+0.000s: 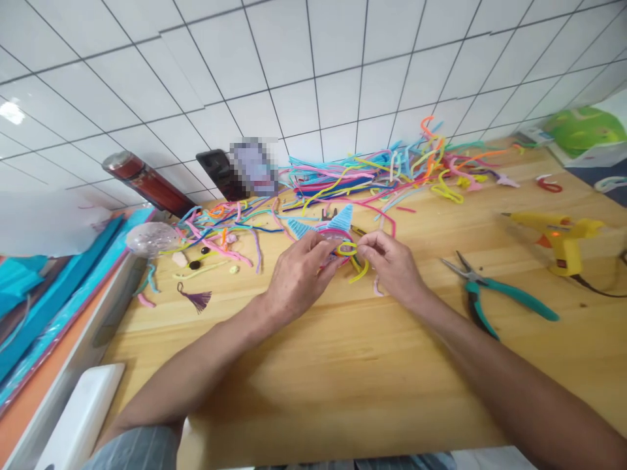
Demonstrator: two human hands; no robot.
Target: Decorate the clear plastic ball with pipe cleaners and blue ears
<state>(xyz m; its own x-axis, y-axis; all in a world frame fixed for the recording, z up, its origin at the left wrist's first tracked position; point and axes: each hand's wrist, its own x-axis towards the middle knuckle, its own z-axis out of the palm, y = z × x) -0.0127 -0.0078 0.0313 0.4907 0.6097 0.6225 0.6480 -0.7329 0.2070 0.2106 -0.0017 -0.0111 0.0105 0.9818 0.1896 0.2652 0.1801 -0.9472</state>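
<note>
Tangled multicoloured fuzzy craft stems crowd the back of a pale wooden bench in the upper centre of the frame, below a white tiled wall. A dark red cylindrical flask and a black rectangular device lean at upper left; a purple thread tassel lies at centre left. Teal-handled metal pliers rest with jaws parted at right, near a yellow plastic glue gun.

At centre, a yellow fuzzy stem loop sits between two bare hands, just in front of light-blue fuzzy pointed pieces that the left hand partly hides. Forearms reach in from the lower corners, fingers bent inward. The left grip pinches the loop's near side; the right hand has thumb and forefinger together at its right edge, the exact contact too small to tell.
</note>
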